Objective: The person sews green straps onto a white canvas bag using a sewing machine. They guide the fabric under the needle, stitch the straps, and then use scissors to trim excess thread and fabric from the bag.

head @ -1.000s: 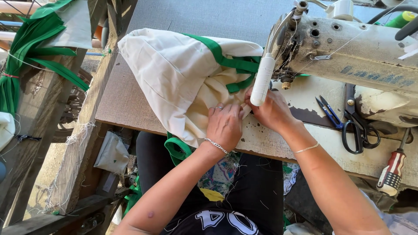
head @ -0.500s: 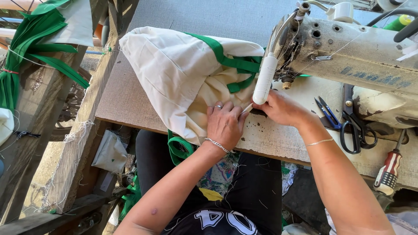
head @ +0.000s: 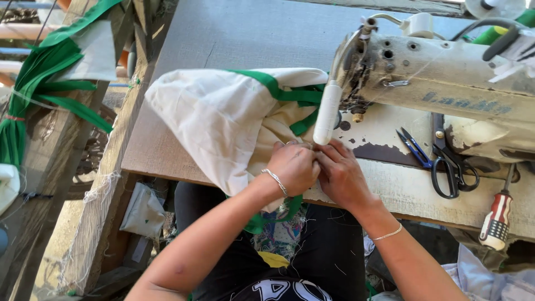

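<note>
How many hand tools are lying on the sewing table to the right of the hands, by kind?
Black scissors: 1
Blue thread snips: 1
Red-and-white-handled screwdriver: 1
Total: 3

The worktop [head: 234,33] is a grey, cloth-like surface filling the upper middle of the frame, with a frayed near edge and a rough wooden side rail at lower left. At its right it meets a worn cream panel with chipped paint. On the grey part lies a cream cloth bag with green trim [head: 223,117], bunched toward the centre. A worn off-white sewing machine [head: 446,83] stands at upper right. On the chipped panel lie small blue thread snips [head: 413,147] and, just beside them, black scissors [head: 448,167] — further right, a red-and-white-handled screwdriver [head: 497,214].
</note>
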